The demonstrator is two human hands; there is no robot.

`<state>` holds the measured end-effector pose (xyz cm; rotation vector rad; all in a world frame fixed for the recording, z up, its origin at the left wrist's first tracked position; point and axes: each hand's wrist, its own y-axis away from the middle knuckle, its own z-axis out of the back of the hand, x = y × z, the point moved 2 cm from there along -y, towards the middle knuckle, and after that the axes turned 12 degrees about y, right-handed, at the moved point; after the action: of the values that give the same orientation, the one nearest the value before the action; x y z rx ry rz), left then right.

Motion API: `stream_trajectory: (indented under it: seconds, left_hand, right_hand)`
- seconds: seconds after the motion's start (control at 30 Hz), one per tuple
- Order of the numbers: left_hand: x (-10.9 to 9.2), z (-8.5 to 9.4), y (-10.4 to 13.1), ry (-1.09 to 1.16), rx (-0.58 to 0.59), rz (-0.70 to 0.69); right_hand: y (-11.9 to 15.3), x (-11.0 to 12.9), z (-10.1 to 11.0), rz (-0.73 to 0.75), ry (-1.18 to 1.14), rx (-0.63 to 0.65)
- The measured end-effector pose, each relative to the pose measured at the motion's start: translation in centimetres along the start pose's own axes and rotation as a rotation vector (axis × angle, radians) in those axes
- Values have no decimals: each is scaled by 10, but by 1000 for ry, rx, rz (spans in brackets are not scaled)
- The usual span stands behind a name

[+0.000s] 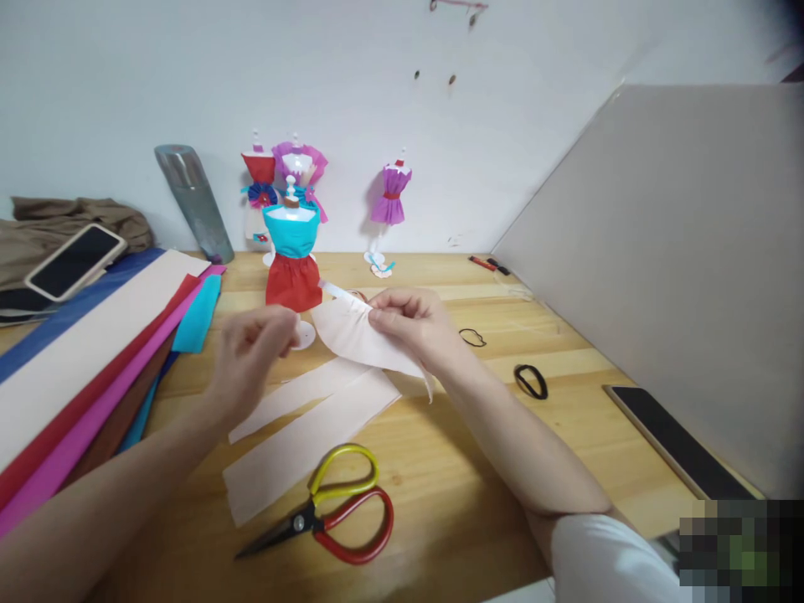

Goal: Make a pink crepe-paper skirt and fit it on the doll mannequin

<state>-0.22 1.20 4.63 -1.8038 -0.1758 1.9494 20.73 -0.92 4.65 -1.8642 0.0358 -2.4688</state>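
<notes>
My right hand (408, 322) pinches the gathered top edge of a pale pink pleated paper piece (358, 331), which fans out below the fingers. To its left, my left hand (257, 352) is raised with curled fingers, apart from the pleated piece; whatever its fingertips hold, if anything, cannot be made out. Flat pale pink strips (307, 431) lie beneath on the wooden table. Scissors with one yellow and one red handle (320, 511) rest in front of the strips. Just behind the hands stands a small mannequin in a turquoise top and red skirt (292, 243).
More dressed mannequins (393, 197) stand by the wall, with a leaning bottle (194, 205) to their left. Coloured paper strips (104, 360) and a phone (76, 261) lie left. A black band (531, 382) and another phone (678, 444) are right.
</notes>
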Motion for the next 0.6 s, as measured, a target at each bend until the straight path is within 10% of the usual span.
stream_trajectory:
  seconds: [0.17,0.43,0.6]
  left_hand:
    - [-22,9,-4,-332,20,-372]
    - [-6,-12,3,-621,355,-54]
    - [-8,-18,8,-666,386,24]
  right_hand:
    - [5,3,-7,211,352,44]
    - [13,9,-20,387,642,147]
    - [18,8,-21,441,799,-1]
